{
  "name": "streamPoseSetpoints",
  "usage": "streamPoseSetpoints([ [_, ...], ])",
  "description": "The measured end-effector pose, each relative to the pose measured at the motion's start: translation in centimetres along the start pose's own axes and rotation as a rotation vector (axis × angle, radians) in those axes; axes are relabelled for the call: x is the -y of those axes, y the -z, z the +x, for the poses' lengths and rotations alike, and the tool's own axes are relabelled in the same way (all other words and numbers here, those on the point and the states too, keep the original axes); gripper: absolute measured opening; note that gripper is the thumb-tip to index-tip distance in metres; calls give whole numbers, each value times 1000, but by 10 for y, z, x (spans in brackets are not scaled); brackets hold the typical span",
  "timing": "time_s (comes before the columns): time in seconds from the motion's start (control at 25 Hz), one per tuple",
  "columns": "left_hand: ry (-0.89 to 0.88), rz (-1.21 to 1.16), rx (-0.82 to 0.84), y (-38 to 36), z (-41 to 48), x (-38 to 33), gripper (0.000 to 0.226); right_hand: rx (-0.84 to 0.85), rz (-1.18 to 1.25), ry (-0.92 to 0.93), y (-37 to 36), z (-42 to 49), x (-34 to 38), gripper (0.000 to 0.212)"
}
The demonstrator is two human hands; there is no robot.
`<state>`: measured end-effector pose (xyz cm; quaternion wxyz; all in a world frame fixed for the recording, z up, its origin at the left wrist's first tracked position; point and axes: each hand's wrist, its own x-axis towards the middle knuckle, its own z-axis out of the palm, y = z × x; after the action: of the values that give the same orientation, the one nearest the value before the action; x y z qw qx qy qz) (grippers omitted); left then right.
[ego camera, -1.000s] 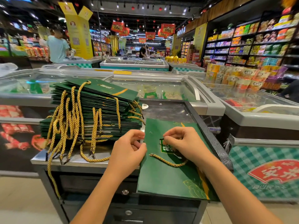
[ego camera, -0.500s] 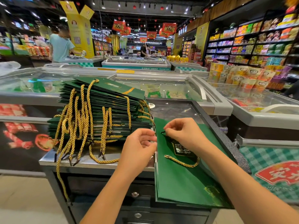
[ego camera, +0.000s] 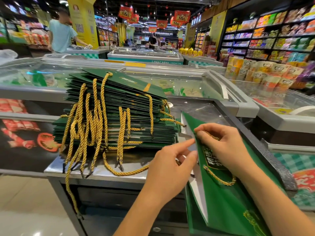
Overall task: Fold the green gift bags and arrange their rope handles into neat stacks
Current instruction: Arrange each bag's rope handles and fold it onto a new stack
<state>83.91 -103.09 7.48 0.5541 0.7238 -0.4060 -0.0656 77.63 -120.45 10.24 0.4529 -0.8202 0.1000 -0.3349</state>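
A tall stack of flat green gift bags [ego camera: 117,114] sits on the steel counter [ego camera: 102,169], its gold rope handles [ego camera: 90,126] hanging over the near side. To the right lies one green gift bag [ego camera: 226,201], its left edge lifted so the white inside shows. My left hand [ego camera: 172,166] pinches that raised edge near the top. My right hand [ego camera: 223,147] rests on the bag's face and pinches its gold rope handle [ego camera: 219,179] at the upper hole, the loop of the rope lying below the hand.
Glass-topped chest freezers [ego camera: 196,86] stand behind and to the right of the counter. Snack packs [ego camera: 265,74] are piled at the right, shelves beyond. A person in a light shirt [ego camera: 61,33] stands far left. Floor lies below left.
The single bag's left edge has lifted and opened, showing its white inside. My right hand has slid up to the top hole; my left hand has moved right onto the raised edge.
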Motion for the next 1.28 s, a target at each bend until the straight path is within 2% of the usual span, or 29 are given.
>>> streamPoseSetpoints([
  [0.28,-78,136,105,6,-5,-5,48,-40,190,-6,2,-2,5,12],
  [0.6,-132,233,111,4,-7,-6,49,-93,206,19,2,-2,1,7],
  [0.76,-132,197,116,4,-8,-5,52,-105,129,104,1,-4,3,9],
  [0.88,-140,220,118,3,-6,-5,52,-99,248,22,1,-5,7,6],
  [1.0,-164,276,115,2,-6,-4,49,-61,314,-46,0,-4,8,13],
  [1.08,-162,271,119,2,-4,-5,47,-39,329,-74,0,-1,8,7],
  [1.16,-126,198,90,4,2,-5,43,-34,321,-95,0,0,6,4],
  [1.28,-52,142,-61,7,21,-6,30,-31,319,-107,1,0,5,4],
])
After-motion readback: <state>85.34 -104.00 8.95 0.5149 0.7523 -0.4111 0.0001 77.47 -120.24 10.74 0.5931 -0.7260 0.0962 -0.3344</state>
